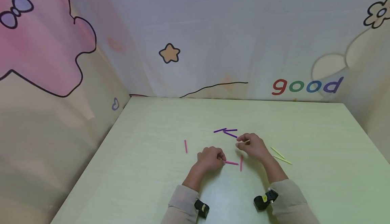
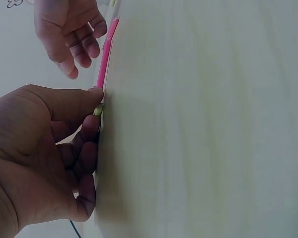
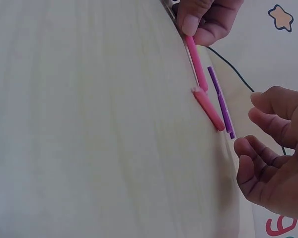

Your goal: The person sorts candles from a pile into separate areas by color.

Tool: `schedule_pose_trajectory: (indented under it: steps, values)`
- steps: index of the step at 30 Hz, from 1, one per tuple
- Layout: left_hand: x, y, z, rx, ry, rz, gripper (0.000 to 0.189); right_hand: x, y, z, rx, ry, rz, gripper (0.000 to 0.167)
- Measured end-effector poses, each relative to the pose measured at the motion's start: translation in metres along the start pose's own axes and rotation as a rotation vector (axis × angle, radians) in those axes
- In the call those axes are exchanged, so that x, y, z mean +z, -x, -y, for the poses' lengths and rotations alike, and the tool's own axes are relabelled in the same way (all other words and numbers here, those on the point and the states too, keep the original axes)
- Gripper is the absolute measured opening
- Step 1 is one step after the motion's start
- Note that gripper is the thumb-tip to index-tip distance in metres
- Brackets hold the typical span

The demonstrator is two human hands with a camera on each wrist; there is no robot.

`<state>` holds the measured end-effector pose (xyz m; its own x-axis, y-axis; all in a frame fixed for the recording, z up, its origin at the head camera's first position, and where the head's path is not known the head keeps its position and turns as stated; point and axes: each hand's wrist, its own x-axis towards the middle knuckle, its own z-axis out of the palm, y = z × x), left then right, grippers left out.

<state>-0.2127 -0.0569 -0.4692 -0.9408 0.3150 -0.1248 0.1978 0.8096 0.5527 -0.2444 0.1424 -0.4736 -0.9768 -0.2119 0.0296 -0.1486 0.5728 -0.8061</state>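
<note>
My left hand (image 1: pixel 211 158) is low over the table, thumb and fingertips pinching the left end of a pink stick (image 1: pixel 232 163). That stick's free end points right, close beside another pink stick (image 1: pixel 241 163) lying crosswise; whether they touch I cannot tell. A small yellow-green bit (image 2: pixel 98 109) shows by the left fingertips; what it belongs to is unclear. Above and to the right, my right hand (image 1: pixel 252 145) hovers with loosely bent fingers, thumb apart, holding nothing. Its fingertips are near the end of the lowest of three purple sticks (image 1: pixel 230 134).
A third pink stick (image 1: pixel 186 146) lies alone to the left. Two yellow-green sticks (image 1: pixel 282 160) lie at an angle right of the right forearm. The pale table (image 1: pixel 146 176) meets printed cloth walls (image 1: pixel 201 65) at its back and sides.
</note>
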Motion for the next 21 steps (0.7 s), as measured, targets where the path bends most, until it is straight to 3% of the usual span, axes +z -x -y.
schedule_pose_trajectory:
  steps: [11, 21]
  values:
    - [0.003, 0.001, 0.001, -0.012, 0.011, -0.006, 0.009, 0.001, 0.027, 0.004, 0.058, -0.028, 0.02, 0.025]
    - [0.002, 0.001, 0.0, -0.005, 0.016, -0.011, 0.009, 0.002, 0.04, 0.004, 0.075, -0.038, 0.019, 0.025]
